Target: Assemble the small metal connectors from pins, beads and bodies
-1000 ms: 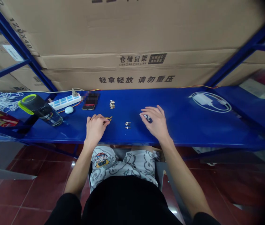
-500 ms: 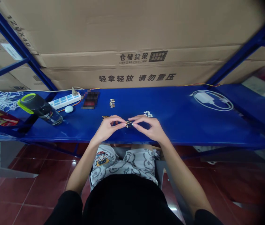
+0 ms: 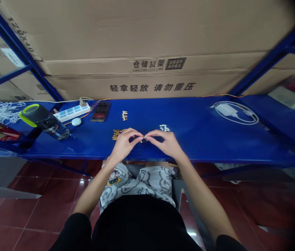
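My left hand (image 3: 125, 144) is closed in a pinch on a small brass-coloured piece, mostly hidden by the fingertips. Facing it, my right hand (image 3: 167, 142) pinches a tiny white piece (image 3: 145, 137) against the end of the brass one. Both hands hover just above the front part of the blue shelf (image 3: 202, 139). Beside my left hand lies a group of brass-coloured pieces (image 3: 116, 135), partly covered by it. Several loose white pieces (image 3: 164, 128) lie behind my right hand. Farther back is a short row of brass pieces with white ends (image 3: 124, 115).
At the left lies a dark bottle with a green loop (image 3: 50, 123), near a white power strip (image 3: 72, 112), a round white object (image 3: 76, 121) and a dark blurred item (image 3: 100, 112). A coiled white cable with charger (image 3: 228, 109) sits right. Cardboard (image 3: 149, 38) stands behind.
My fingertips have come closer together, and the white piece now meets the brass one. My left hand has turned slightly, uncovering more of the brass pieces beside it.
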Available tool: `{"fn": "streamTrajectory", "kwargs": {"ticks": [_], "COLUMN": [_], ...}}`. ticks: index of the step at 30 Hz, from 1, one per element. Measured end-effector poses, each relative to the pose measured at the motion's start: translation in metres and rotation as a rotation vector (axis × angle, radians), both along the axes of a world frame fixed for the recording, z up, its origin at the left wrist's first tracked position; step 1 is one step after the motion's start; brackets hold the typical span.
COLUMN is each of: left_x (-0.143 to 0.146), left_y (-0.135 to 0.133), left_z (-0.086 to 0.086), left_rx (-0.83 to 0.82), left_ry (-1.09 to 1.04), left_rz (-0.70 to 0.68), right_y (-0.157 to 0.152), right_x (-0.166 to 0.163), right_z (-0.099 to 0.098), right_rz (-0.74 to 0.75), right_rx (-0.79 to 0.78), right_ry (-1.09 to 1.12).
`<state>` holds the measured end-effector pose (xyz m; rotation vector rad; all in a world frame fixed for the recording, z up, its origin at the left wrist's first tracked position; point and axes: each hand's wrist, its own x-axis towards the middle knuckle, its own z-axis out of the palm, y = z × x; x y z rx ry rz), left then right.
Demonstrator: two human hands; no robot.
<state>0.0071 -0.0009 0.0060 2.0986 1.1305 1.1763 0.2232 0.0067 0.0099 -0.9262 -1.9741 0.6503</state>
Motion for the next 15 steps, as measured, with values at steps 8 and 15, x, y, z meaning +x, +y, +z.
{"fn": "streamTrajectory", "kwargs": {"ticks": [8,15], "left_x": [0.0012,0.0006], "left_y": [-0.0001,0.0013], "left_z": [-0.0028,-0.0016], "left_rx": [0.018,-0.014], "left_ry": [0.012,-0.056], "left_rz": [-0.017,-0.009], "right_y": [-0.0002,-0.0015], "right_x": [0.0009,0.0007], "right_z": [-0.0011,-0.0002], "right_rz": [-0.024,-0.046], "right_rx": [0.013,0.053], "right_ry": [0.012,0.037]}}
